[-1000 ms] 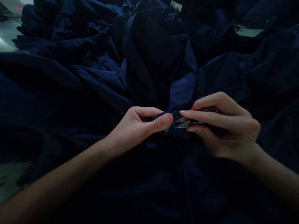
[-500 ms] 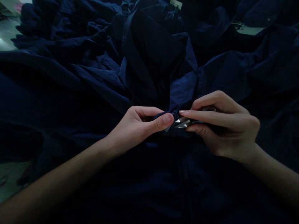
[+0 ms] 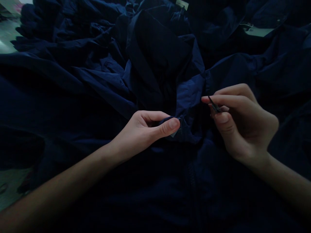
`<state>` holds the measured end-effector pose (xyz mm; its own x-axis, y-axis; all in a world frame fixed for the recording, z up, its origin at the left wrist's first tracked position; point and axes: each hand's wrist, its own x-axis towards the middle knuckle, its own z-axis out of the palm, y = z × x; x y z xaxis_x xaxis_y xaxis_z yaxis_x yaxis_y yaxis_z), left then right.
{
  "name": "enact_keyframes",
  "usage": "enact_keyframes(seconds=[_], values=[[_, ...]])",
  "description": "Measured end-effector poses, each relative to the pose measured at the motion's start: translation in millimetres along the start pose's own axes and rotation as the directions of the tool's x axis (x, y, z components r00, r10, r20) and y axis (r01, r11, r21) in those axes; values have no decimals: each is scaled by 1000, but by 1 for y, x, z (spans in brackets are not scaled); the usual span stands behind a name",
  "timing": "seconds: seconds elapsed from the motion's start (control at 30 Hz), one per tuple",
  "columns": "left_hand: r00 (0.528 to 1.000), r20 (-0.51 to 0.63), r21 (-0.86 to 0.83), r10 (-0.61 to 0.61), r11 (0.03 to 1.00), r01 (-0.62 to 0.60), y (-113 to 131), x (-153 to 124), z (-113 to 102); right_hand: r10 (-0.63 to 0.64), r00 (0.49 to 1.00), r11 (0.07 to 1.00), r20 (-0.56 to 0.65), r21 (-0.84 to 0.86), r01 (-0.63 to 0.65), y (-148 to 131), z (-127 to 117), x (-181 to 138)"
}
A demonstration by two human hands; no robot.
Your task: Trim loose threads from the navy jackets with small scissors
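Observation:
A dark navy jacket (image 3: 190,92) with a zip lies spread out and crumpled in front of me. My left hand (image 3: 143,132) is closed on the top end of its zip edge (image 3: 180,130), thumb on top, with the cloth pinched against the fingers. To the right and a little higher, my right hand (image 3: 250,126) is raised off the cloth, fingers bent round small thread snips (image 3: 215,106). Only a dark, thin part of the snips shows between thumb and fingertips; the fingers hide the rest.
More navy cloth (image 3: 73,22) is heaped across the back. A pale tag (image 3: 182,4) stands out at the top. Light surface shows at the upper left (image 3: 8,35) and lower left (image 3: 12,184). The scene is dim.
My right hand has drawn the snips up and to the right, away from the zip edge; their shiny blades no longer show. My left hand stays in place, still pinching the cloth.

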<state>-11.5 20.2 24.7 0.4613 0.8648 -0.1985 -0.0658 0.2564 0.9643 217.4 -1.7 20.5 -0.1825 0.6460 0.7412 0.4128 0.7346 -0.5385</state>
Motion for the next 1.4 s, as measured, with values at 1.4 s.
enact_keyframes(seconds=[1.4], values=[[834, 286, 310, 472, 778, -547, -9, 2, -4, 100, 913, 967, 396, 178, -184, -5, 8, 0]])
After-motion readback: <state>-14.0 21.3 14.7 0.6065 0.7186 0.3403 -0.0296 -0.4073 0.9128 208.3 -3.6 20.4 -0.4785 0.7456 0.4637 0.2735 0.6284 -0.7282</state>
